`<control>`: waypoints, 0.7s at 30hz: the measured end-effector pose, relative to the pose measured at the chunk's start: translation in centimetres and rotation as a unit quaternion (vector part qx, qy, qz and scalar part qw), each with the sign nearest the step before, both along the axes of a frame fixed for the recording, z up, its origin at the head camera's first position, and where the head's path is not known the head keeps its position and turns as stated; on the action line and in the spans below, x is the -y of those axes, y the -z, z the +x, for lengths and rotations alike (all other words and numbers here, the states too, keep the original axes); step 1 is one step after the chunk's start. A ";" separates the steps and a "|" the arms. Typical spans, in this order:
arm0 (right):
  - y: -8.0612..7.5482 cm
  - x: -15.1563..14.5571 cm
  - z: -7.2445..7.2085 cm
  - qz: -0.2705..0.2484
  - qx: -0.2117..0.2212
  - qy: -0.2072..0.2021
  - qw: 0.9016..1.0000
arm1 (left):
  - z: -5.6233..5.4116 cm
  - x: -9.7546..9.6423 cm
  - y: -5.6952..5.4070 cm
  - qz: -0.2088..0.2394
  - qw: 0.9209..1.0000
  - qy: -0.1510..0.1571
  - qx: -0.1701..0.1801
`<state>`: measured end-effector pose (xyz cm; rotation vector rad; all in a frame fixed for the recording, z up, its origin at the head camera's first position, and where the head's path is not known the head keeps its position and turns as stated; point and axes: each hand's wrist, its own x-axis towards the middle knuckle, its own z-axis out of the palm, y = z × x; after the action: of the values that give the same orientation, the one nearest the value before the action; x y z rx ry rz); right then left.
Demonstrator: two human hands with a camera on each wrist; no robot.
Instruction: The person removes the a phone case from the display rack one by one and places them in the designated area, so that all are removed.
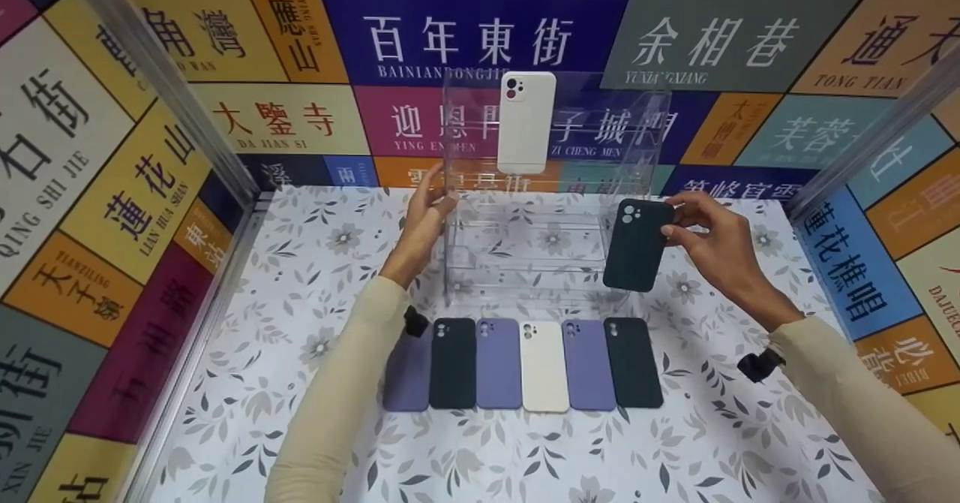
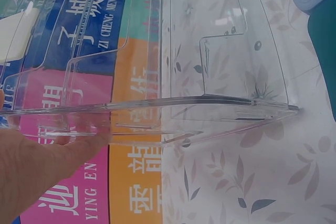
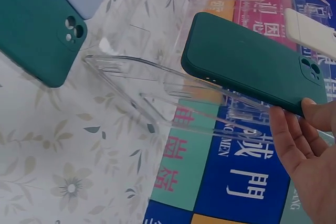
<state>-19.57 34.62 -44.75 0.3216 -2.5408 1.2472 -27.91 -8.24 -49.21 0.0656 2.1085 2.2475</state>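
Note:
My right hand [image 1: 716,240] pinches a dark green phone case [image 1: 637,244] by its right edge, thumb in front and fingers behind. The case is tilted, camera holes up, in front of the right side of a clear acrylic display stand [image 2: 205,100]. My left hand [image 1: 424,229] grips the stand's left side edge, with the thumb toward me and the fingers partly hidden behind. A white phone case [image 1: 526,124] stands on the top tier of the stand. In the right wrist view the green case [image 3: 247,61] hangs over the clear steps, fingertips at its lower edge.
A row of phone cases lies in front of the stand: purple [image 1: 406,375], dark green [image 1: 453,364], purple [image 1: 499,364], white [image 1: 545,368], purple [image 1: 589,364] and dark green [image 1: 634,364]. Printed sign panels [image 1: 480,30] wall the back and sides of the floral-covered table [image 1: 300,300].

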 end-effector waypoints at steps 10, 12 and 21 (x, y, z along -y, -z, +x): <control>1.8 -1.3 1.1 -0.003 0.012 0.006 1.000 | 0.0 0.0 0.1 0.007 1.000 -0.001 0.000; 2.0 -1.4 1.3 -0.002 0.014 0.006 1.000 | 0.0 0.0 0.0 0.007 1.000 -0.001 0.000; 3.4 -2.3 2.0 0.002 0.030 0.015 0.999 | 0.0 0.0 0.1 0.004 1.000 0.000 -0.001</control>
<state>-17.53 36.94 -48.13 0.2504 -2.5885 1.2588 -27.91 -8.29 -49.32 0.0687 2.1013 2.2571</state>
